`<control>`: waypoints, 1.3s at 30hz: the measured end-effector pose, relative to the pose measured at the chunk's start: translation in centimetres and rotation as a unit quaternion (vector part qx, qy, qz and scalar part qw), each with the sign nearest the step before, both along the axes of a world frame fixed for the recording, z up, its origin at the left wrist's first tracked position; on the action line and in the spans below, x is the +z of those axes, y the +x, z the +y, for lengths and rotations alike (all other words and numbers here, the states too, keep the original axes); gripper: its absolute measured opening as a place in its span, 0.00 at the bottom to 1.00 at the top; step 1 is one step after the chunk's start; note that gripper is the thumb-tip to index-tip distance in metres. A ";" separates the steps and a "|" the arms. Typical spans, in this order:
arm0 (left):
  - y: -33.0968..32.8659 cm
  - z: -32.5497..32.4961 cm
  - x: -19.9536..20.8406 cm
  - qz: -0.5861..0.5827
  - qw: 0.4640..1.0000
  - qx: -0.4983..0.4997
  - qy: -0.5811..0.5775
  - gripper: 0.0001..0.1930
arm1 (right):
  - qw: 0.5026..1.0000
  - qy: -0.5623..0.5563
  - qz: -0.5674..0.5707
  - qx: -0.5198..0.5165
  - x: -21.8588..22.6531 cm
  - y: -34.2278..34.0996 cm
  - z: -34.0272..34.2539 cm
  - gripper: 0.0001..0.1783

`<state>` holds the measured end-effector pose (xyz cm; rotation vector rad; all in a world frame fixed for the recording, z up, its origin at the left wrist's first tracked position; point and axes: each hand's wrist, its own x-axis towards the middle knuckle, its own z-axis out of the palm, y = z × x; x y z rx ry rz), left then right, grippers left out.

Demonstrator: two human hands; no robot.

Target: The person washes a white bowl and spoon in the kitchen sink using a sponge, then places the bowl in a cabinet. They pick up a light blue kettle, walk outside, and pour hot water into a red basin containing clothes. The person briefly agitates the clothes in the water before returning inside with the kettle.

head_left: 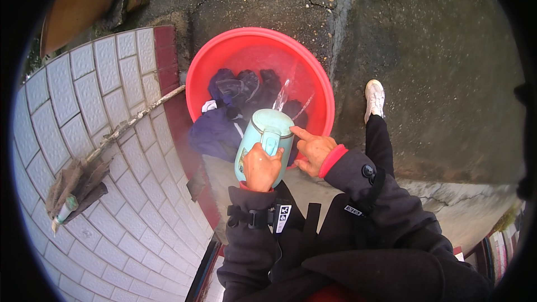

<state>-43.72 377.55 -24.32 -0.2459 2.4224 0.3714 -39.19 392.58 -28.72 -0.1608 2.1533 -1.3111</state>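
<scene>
My left hand [260,166] is closed round the handle of a pale blue electric kettle [250,144]. The kettle is tipped over the near side of a large red basin [326,86], and clear water [282,94] runs from it into the basin. With index finger stretched out, my right hand [315,148] touches the kettle's right side near its top edge; its thumb stands apart and it holds nothing. Dark clothes [246,86] lie in the basin under light steam. A blue garment [215,133] hangs over the basin's left rim.
A white tiled wall [128,173] rises close on the left. Against it leans a stick [126,128] with ragged brown cloth [75,182] on its end. Cracked, damp concrete [430,72] lies ahead and to the right, where one white shoe [374,98] stands.
</scene>
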 end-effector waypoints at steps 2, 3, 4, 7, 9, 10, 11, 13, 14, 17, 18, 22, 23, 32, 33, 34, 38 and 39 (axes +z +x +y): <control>-0.1 0.1 0.1 -0.002 1.000 -0.016 -0.014 0.19 | 1.000 -0.007 0.003 -0.001 -0.1 0.1 0.1 0.15; -0.1 0.2 0.1 -0.008 1.000 -0.022 -0.020 0.19 | 1.000 -0.006 -0.003 -0.001 -0.2 0.1 0.1 0.15; -0.2 0.3 0.1 -0.010 0.999 -0.028 -0.023 0.19 | 1.000 -0.009 -0.007 0.001 -0.2 0.1 0.2 0.15; -0.3 0.4 0.0 -0.016 0.998 -0.045 -0.034 0.18 | 1.000 -0.012 -0.025 0.004 -0.3 0.2 0.3 0.16; -0.4 0.6 0.0 -0.019 0.998 -0.052 -0.040 0.18 | 1.000 -0.011 -0.025 0.001 -0.3 0.2 0.3 0.16; -0.4 0.6 0.0 -0.020 0.997 -0.054 -0.043 0.18 | 1.000 -0.012 -0.029 0.003 -0.3 0.2 0.3 0.16; -0.5 0.7 0.0 -0.020 0.997 -0.056 -0.046 0.18 | 0.999 -0.012 -0.033 0.003 -0.4 0.2 0.3 0.16; -0.6 0.8 0.0 -0.017 0.997 -0.058 -0.049 0.18 | 0.999 -0.016 -0.030 -0.002 -0.5 0.3 0.3 0.16; -0.6 0.9 0.0 -0.016 0.997 -0.059 -0.050 0.18 | 0.999 -0.020 -0.024 -0.008 -0.5 0.3 0.3 0.16; -0.6 1.1 0.0 -0.019 0.995 -0.075 -0.061 0.18 | 0.999 -0.024 -0.020 -0.013 -0.7 0.5 0.3 0.17; -0.6 1.2 0.0 -0.016 0.994 -0.082 -0.065 0.19 | 0.999 -0.024 -0.021 -0.014 -0.7 0.5 0.3 0.17; -0.7 1.6 0.2 -0.015 0.992 -0.100 -0.075 0.20 | 0.999 -0.022 -0.015 -0.025 -0.9 0.8 0.2 0.16; -0.7 1.7 0.2 -0.014 0.992 -0.102 -0.076 0.20 | 0.999 -0.026 -0.002 -0.036 -0.9 0.9 0.2 0.15; -0.9 2.8 0.9 -0.004 0.987 -0.135 -0.087 0.19 | 0.997 -0.047 -0.007 -0.064 -0.9 1.5 0.4 0.14; -0.9 3.0 0.9 0.002 0.986 -0.142 -0.086 0.19 | 0.996 -0.051 -0.007 -0.067 -0.9 1.5 0.5 0.14; -0.9 3.1 0.9 0.002 0.986 -0.145 -0.087 0.19 | 0.996 -0.053 -0.005 -0.072 -1.0 1.6 0.5 0.14; -1.0 3.4 1.0 0.012 0.983 -0.158 -0.089 0.18 | 0.994 -0.060 0.005 -0.092 -1.1 1.8 0.6 0.14; -1.0 3.5 1.0 0.015 0.982 -0.165 -0.092 0.18 | 0.993 -0.062 0.007 -0.096 -1.1 1.8 0.6 0.14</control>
